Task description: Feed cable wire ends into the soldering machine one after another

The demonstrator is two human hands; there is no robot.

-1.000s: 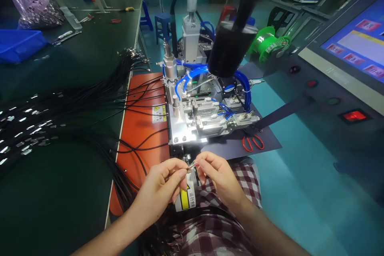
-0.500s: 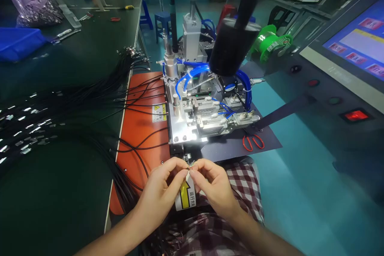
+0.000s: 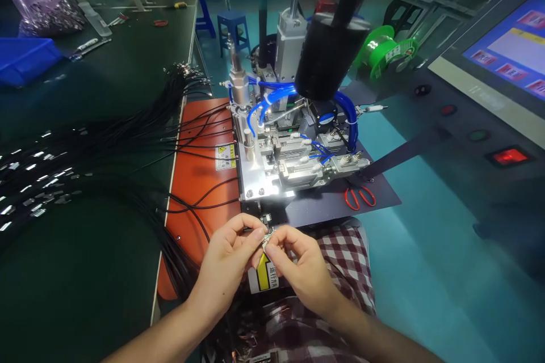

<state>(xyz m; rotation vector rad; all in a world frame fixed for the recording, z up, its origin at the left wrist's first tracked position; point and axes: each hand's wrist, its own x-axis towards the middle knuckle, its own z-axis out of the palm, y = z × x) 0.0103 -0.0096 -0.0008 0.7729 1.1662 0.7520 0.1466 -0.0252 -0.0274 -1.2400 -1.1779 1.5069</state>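
Note:
Thumb and fingers of my left hand [image 3: 230, 252] are pinched together around the end of a small piece too fine to name. Facing it, my right hand [image 3: 300, 261] pinches at the same spot, the fingertips of both hands nearly touching. Between them shows a tiny pale, wire-like part [image 3: 267, 238]. Below the fingertips is a white label with a yellow arrow [image 3: 263, 278]. Just beyond the hands stands a metal machine [image 3: 255, 181] with blue tubes, and black cables [image 3: 204, 204] run across its orange plate [image 3: 200, 170].
Bundles of black cables with shiny ends [image 3: 38, 181] lie on the dark table [image 3: 85, 295] at left. Red-handled scissors [image 3: 360, 197] rest right of the machine. A black cylinder [image 3: 330, 57] hangs over it. A control panel with a screen [image 3: 511, 39] stands at right.
The fingertips have shifted slightly, and my left hand has moved up a little. The machine's upright cylinder at the back appears farther right as the view shifts.

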